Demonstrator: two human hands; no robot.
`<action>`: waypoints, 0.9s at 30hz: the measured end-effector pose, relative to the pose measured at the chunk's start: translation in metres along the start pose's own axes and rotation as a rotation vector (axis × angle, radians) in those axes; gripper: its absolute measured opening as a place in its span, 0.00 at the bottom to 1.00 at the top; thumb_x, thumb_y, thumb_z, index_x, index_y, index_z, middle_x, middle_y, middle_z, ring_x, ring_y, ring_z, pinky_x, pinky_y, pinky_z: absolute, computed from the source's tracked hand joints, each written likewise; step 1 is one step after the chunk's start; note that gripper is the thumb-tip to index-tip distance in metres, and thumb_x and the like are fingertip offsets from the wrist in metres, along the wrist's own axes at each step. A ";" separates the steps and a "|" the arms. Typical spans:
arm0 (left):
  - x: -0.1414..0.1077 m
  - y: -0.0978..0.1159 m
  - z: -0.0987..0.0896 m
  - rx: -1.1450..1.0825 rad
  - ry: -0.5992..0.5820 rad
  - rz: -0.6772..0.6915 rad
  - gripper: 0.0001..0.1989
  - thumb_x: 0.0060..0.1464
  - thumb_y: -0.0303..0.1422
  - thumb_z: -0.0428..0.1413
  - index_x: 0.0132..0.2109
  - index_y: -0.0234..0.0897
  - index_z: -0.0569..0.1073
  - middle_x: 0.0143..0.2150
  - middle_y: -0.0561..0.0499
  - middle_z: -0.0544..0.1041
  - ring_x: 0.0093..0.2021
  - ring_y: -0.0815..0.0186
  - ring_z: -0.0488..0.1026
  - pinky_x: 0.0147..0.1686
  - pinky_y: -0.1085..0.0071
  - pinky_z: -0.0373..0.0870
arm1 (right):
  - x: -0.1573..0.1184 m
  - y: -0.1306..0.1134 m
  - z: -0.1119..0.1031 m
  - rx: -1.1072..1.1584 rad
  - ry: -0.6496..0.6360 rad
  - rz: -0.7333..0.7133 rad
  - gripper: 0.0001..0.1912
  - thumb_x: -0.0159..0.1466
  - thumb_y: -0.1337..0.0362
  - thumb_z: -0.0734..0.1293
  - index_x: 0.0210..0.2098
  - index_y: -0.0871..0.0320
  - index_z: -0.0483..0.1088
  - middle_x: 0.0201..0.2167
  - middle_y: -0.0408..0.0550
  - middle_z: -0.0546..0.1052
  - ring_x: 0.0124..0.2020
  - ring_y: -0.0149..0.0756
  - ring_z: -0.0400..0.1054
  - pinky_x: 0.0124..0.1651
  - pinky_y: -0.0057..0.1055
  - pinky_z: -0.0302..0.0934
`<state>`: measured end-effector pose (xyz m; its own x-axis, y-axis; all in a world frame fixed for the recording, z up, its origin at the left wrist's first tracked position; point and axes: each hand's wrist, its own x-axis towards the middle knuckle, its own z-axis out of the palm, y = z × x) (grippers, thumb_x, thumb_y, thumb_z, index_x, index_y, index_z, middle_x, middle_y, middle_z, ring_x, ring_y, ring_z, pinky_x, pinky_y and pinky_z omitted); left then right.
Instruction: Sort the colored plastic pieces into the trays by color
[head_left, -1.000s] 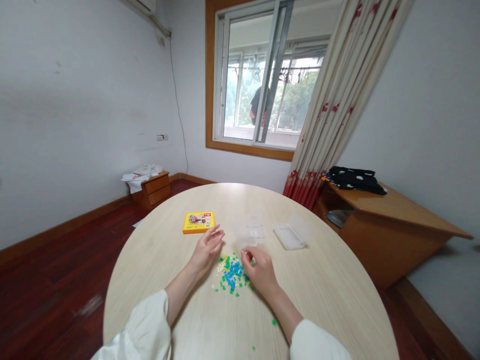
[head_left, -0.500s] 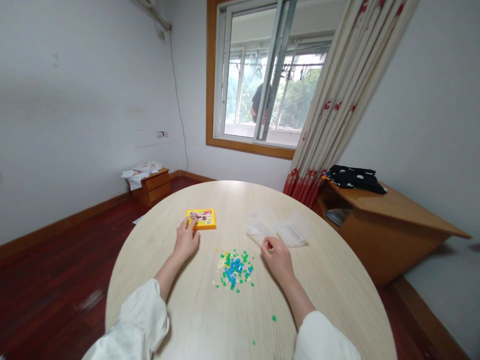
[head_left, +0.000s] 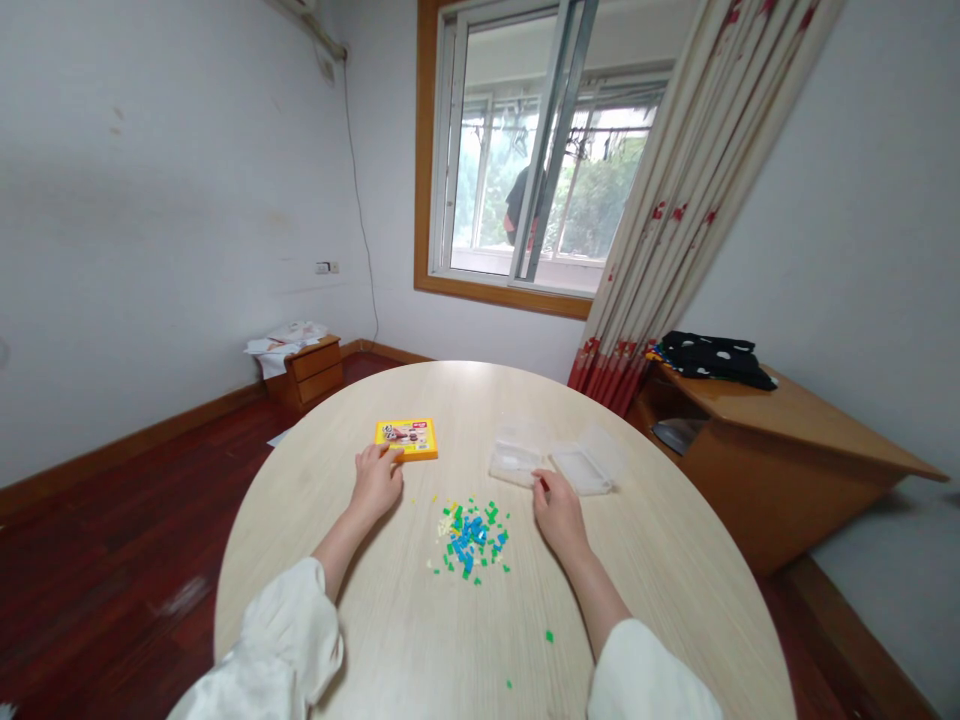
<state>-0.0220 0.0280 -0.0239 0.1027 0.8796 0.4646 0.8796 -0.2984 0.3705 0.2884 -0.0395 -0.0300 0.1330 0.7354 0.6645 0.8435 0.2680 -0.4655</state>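
Observation:
A flat yellow box (head_left: 412, 437) with a printed picture lies on the round table. My left hand (head_left: 377, 480) rests at its lower left edge, fingers slightly apart and touching it. To the right, my right hand (head_left: 559, 508) has its fingers curled together beside two clear plastic trays, a left one (head_left: 516, 462) and a right one (head_left: 583, 470); whatever the fingertips may hold is too small to make out. Between my hands lies a loose pile of small blue, green, yellow and cream bricks (head_left: 471, 538).
Two stray green bricks, one nearer the right forearm (head_left: 550, 636) and one lower (head_left: 509, 684), lie on the pale round table (head_left: 420, 640). A wooden desk (head_left: 795, 450) with dark cloth stands at right. Beyond the window is a person (head_left: 516, 205).
My left hand has drawn back from the top of the yellow box to its edge. The right hand has shifted slightly right, and the left clear tray has moved a little.

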 end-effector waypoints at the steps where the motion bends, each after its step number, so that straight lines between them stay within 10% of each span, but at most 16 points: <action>1: 0.000 0.001 -0.001 -0.001 0.002 0.005 0.16 0.48 0.26 0.50 0.45 0.35 0.74 0.48 0.40 0.71 0.52 0.52 0.64 0.53 0.53 0.58 | 0.000 0.001 0.001 -0.003 0.002 0.009 0.15 0.62 0.66 0.55 0.40 0.62 0.71 0.35 0.57 0.76 0.38 0.44 0.70 0.44 0.42 0.64; 9: 0.001 0.008 -0.005 -0.138 0.000 0.011 0.10 0.49 0.26 0.50 0.36 0.34 0.76 0.41 0.43 0.71 0.45 0.56 0.68 0.49 0.60 0.64 | -0.003 -0.004 0.007 -0.020 0.006 -0.009 0.23 0.62 0.66 0.56 0.56 0.62 0.61 0.45 0.59 0.71 0.49 0.46 0.64 0.51 0.48 0.60; 14: 0.000 0.008 -0.007 -0.139 0.037 -0.001 0.06 0.47 0.28 0.55 0.34 0.35 0.74 0.46 0.42 0.67 0.50 0.54 0.65 0.53 0.59 0.62 | -0.002 -0.017 -0.001 0.002 -0.018 -0.041 0.15 0.61 0.67 0.56 0.46 0.61 0.66 0.38 0.55 0.71 0.43 0.44 0.63 0.48 0.44 0.61; 20: 0.003 -0.003 -0.010 -0.072 -0.047 -0.147 0.31 0.43 0.37 0.62 0.56 0.40 0.66 0.62 0.37 0.55 0.64 0.46 0.49 0.59 0.50 0.50 | -0.004 -0.023 -0.001 0.028 -0.110 -0.065 0.11 0.59 0.72 0.56 0.36 0.59 0.68 0.34 0.52 0.72 0.39 0.43 0.64 0.43 0.41 0.61; 27: 0.012 -0.012 -0.018 -0.034 -0.191 -0.102 0.28 0.44 0.41 0.61 0.54 0.42 0.69 0.60 0.38 0.61 0.63 0.46 0.53 0.58 0.47 0.48 | -0.006 -0.025 0.001 0.089 -0.157 -0.069 0.16 0.59 0.73 0.57 0.43 0.60 0.69 0.40 0.54 0.73 0.43 0.43 0.65 0.48 0.43 0.62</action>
<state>-0.0396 0.0355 -0.0084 0.1033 0.9591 0.2635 0.8743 -0.2139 0.4357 0.2659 -0.0496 -0.0227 -0.0125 0.7996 0.6004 0.7974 0.3703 -0.4765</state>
